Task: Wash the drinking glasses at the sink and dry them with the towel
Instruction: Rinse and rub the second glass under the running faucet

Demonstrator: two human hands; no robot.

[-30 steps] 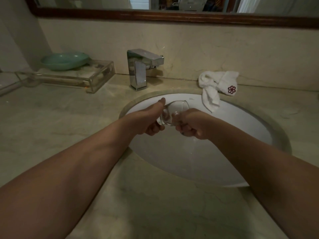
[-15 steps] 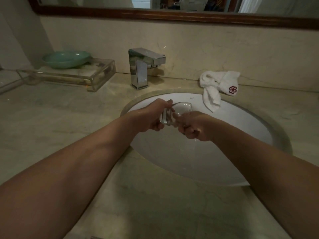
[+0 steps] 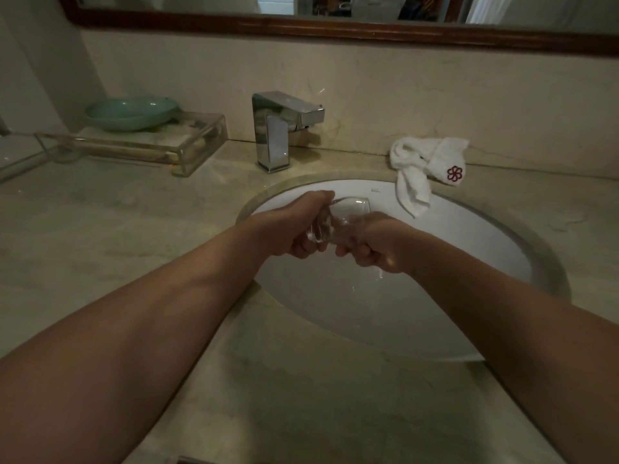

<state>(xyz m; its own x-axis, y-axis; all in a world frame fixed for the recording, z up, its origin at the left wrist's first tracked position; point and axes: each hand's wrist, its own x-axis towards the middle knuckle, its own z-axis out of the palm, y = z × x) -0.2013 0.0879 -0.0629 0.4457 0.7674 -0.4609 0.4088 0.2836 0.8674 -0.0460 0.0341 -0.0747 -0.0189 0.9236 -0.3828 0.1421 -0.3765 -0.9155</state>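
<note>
Beige stone countertop (image 3: pixel 117 229) beneath a wood-framed mirror (image 3: pixel 335 28) along the top edge, with a white oval sink (image 3: pixel 435 262) at centre right of the frame. Over the basin at mid-frame, a clear drinking glass (image 3: pixel 351 209), tilted, gripped at its thick base by the curled fingers of the left hand (image 3: pixel 294 229) and held on its other side by the curled fingers of the right hand (image 3: pixel 378 242). Behind, a chrome tap (image 3: pixel 274 135) at upper centre, a white towel (image 3: pixel 422 162) with a red flower mark at upper right, one end hanging over the sink's rim, and a green dish (image 3: pixel 130 112) on a clear tray (image 3: pixel 197 145) at upper left.
</note>
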